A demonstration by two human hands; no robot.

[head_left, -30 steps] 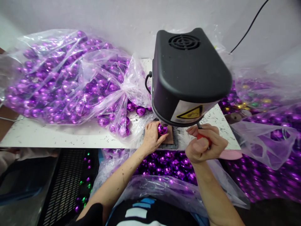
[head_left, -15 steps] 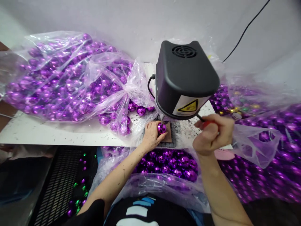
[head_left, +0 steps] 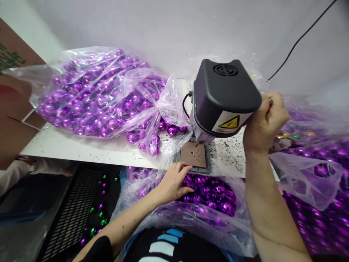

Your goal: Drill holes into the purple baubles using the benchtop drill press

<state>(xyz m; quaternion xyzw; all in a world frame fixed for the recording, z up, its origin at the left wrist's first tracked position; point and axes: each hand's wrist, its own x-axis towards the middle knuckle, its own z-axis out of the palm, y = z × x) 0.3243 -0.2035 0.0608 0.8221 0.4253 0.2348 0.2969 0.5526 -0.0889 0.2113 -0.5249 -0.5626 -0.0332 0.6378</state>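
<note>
My left hand [head_left: 173,182] is open, its fingers apart over the edge of an open plastic bag [head_left: 191,218] of shiny purple faceted balls [head_left: 209,193]. Nothing shows in its fingers. My right hand [head_left: 265,122] is closed around a lever handle [head_left: 269,105], of which only a red bit and its metal end show. That handle is beside a black-housed press [head_left: 227,87] with a yellow warning label. Beneath the press head lies a brown square pad [head_left: 193,154] with a small dark hole, on a dark base plate [head_left: 208,169].
A tied clear bag [head_left: 100,94] full of purple balls lies on the white table [head_left: 89,149] to the left. More bagged purple balls [head_left: 321,225] are at the right. A cardboard box [head_left: 16,58] stands far left. Below is a black mesh rack [head_left: 65,211] with small green and purple balls.
My left hand has let go of a purple ball, gone from the pad, and moved down toward the open bag. My right hand has risen with the lever handle.
</note>
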